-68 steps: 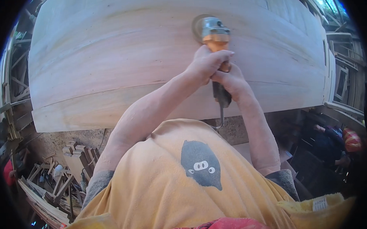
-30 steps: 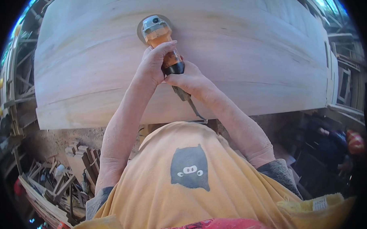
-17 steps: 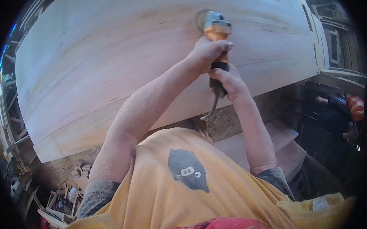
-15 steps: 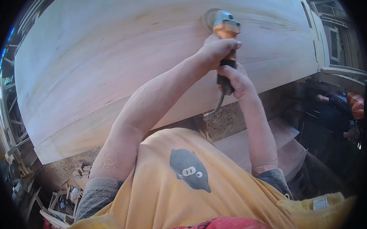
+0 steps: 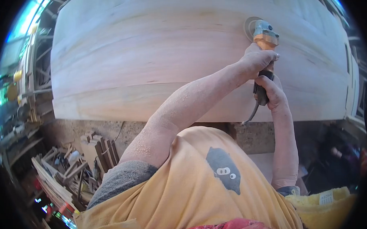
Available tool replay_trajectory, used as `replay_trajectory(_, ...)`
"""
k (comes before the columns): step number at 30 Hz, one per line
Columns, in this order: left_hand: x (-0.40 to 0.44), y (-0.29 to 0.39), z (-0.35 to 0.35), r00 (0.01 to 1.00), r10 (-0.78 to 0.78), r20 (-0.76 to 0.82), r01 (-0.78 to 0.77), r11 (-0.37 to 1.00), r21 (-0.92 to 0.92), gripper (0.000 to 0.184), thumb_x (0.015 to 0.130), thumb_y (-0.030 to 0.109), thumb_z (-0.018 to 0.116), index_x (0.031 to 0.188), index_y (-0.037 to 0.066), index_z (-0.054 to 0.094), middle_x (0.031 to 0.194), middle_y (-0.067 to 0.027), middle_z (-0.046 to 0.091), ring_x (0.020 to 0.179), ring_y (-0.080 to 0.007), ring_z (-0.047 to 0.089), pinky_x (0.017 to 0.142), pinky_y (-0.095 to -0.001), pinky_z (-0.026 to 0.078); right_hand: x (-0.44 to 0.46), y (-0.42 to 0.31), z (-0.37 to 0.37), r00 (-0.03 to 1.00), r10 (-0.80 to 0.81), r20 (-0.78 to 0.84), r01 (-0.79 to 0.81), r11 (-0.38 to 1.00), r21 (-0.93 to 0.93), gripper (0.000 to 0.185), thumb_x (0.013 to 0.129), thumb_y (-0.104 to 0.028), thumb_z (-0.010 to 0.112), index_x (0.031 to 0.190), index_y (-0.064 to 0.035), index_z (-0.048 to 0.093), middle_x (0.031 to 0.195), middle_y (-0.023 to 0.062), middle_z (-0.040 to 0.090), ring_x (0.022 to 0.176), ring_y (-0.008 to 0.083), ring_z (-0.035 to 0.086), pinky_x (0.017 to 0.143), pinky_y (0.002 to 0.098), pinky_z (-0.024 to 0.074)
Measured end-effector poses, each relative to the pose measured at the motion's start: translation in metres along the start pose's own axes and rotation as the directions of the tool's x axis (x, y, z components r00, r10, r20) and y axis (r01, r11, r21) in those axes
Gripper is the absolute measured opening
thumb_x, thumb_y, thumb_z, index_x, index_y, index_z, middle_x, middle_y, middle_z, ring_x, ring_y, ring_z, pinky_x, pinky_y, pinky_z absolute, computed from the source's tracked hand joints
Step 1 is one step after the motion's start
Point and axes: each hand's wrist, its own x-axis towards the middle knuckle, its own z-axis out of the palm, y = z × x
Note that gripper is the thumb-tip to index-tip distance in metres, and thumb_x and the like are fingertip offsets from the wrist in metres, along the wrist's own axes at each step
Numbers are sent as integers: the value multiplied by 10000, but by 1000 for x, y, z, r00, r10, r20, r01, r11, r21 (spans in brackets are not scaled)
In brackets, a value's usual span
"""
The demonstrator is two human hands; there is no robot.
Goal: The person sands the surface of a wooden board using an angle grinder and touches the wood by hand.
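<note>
An angle grinder [image 5: 266, 41] with an orange body and grey metal head lies over a wide, pale wooden panel [image 5: 149, 55]. Its round disc [image 5: 251, 28] meets the panel's surface, though how hard it presses I cannot tell. My left hand [image 5: 261, 59] wraps around the orange body just behind the head. Further back, my right hand [image 5: 275, 93] grips the black rear handle, and the power cord [image 5: 252, 115] trails from its end. Sawdust clings to my left forearm [image 5: 175, 110].
Wood offcuts [image 5: 68, 169] are heaped at lower left, beside upright wooden blocks [image 5: 99, 147]. The panel's near edge runs just in front of my body. Another person [image 5: 336, 152] is dimly visible at lower right. A wooden frame [image 5: 353, 80] stands by the panel's right end.
The view has turned, so the panel now lies more level. In the picture, the grinder and both hands have shifted right and slightly down. Both grips stay the same.
</note>
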Motion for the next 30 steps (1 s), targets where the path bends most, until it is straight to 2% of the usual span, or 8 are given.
replay_trajectory(8, -72, 57, -190, 945, 301, -131, -322, 929, -185, 226, 850, 148, 812, 965, 86, 627, 776, -18, 621, 679, -161, 642, 620, -377, 576, 30, -32, 187, 930, -61, 364, 127, 979, -159, 395, 779, -352, 752, 993, -39, 639, 757, 17, 591, 644, 124, 598, 546, 291, 475)
replay_trajectory(10, -103, 77, -239, 948, 249, -196, -285, 942, -180, 236, 850, 176, 817, 968, 94, 630, 759, -21, 627, 688, -170, 661, 635, -386, 587, 45, -29, 239, 910, -36, 412, 144, 962, -232, 366, 765, -331, 757, 959, -39, 650, 769, 20, 604, 653, 124, 591, 556, 295, 457)
replay_trajectory(12, -128, 92, -284, 910, 302, -283, -369, 903, -220, 239, 861, 199, 812, 985, 97, 636, 785, -37, 638, 705, -184, 672, 651, -398, 593, 68, -24, 280, 857, 8, 515, 139, 959, -246, 320, 731, -305, 769, 889, -40, 685, 785, 50, 654, 693, 139, 620, 606, 320, 483)
replay_trajectory(16, -174, 119, -343, 868, 306, -392, -413, 882, -225, 217, 889, 195, 784, 993, 79, 633, 837, -66, 655, 759, -257, 699, 721, -434, 620, 67, -36, 359, 857, 54, 512, 195, 886, -420, 406, 713, -311, 767, 965, 2, 713, 854, 92, 697, 776, 179, 660, 685, 343, 523)
replay_trajectory(20, -188, 121, -327, 854, 220, -472, -372, 892, -257, 225, 893, 165, 790, 975, 33, 628, 801, -82, 645, 726, -266, 678, 686, -452, 609, 60, -36, 362, 868, 55, 494, 213, 856, -470, 349, 735, -267, 748, 949, 0, 681, 821, 76, 678, 747, 159, 640, 651, 316, 501)
replay_trajectory(26, -139, 77, -253, 948, 206, -241, -261, 939, -222, 220, 854, 161, 821, 920, 43, 648, 742, -61, 645, 614, -184, 646, 553, -355, 564, 28, -16, 267, 931, -9, 364, 115, 955, -272, 369, 753, -288, 769, 987, -21, 666, 796, 44, 641, 687, 150, 613, 632, 312, 503)
replay_trajectory(27, -130, 71, -238, 966, 204, -162, -233, 953, -193, 238, 867, 169, 813, 985, 56, 640, 791, -57, 654, 665, -183, 674, 625, -370, 591, 20, -17, 247, 946, 37, 323, 54, 962, -269, 367, 759, -289, 770, 991, -28, 659, 784, 36, 622, 665, 150, 609, 609, 312, 509)
replay_trajectory(30, -109, 53, -182, 976, 181, -118, -200, 964, -177, 248, 851, 149, 830, 979, 62, 636, 785, -9, 619, 624, -126, 607, 594, -329, 557, -1, -16, 199, 975, 66, 214, -22, 979, -202, 365, 769, -285, 765, 1001, -31, 643, 775, 32, 600, 633, 153, 611, 560, 312, 522)
